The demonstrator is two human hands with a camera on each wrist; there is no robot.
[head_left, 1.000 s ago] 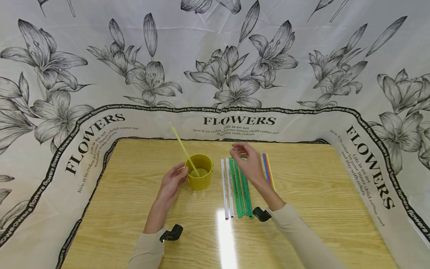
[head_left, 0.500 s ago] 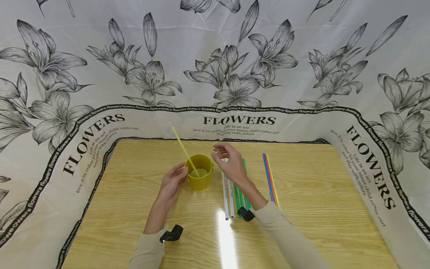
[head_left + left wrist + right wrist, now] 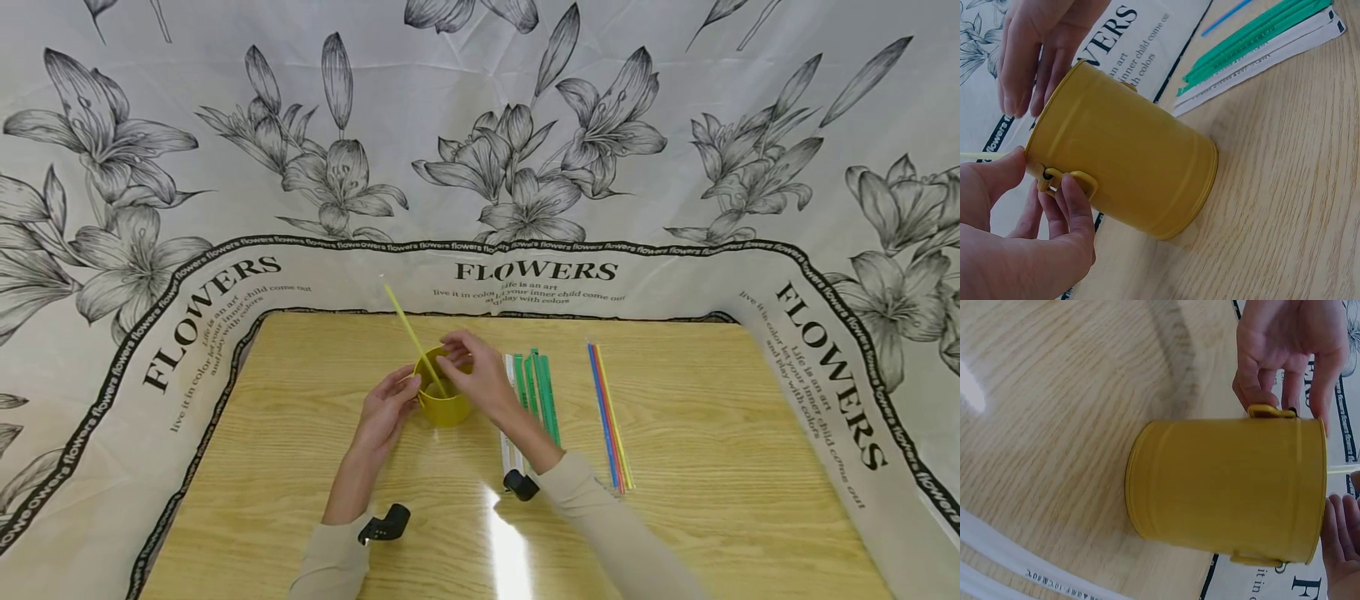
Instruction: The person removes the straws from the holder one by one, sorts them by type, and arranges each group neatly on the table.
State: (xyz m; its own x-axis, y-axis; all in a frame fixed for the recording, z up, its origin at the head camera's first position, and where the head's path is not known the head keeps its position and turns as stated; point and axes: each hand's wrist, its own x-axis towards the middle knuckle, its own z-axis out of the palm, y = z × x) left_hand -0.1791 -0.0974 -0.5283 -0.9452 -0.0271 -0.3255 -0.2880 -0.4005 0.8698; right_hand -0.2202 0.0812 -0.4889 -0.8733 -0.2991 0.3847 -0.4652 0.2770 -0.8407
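A small yellow metal bucket (image 3: 444, 411) with side loops stands upright on the table, a yellow straw (image 3: 405, 321) leaning out of it. My left hand (image 3: 382, 412) holds its left side; in the left wrist view, the thumb is at the rim and the fingers are around a loop of the bucket (image 3: 1129, 150). Over the bucket's mouth hovers my right hand (image 3: 483, 375), fingers loosely bent and pointing toward the straw. In the left wrist view that right hand (image 3: 1041, 50) appears apart from the straw, with nothing visible in its fingers.
Right of the bucket lie several green-wrapped straws (image 3: 549, 400) and two white-wrapped straws (image 3: 509, 375), partly under my right forearm. Farther right are blue, red and yellow bare straws (image 3: 609, 417). A flower-printed cloth (image 3: 540, 283) borders the wooden table (image 3: 712, 417).
My right hand has moved left from over the green-wrapped straws to above the bucket's mouth, uncovering the bare straws. The left hand, bucket and leaning straw have stayed in place.
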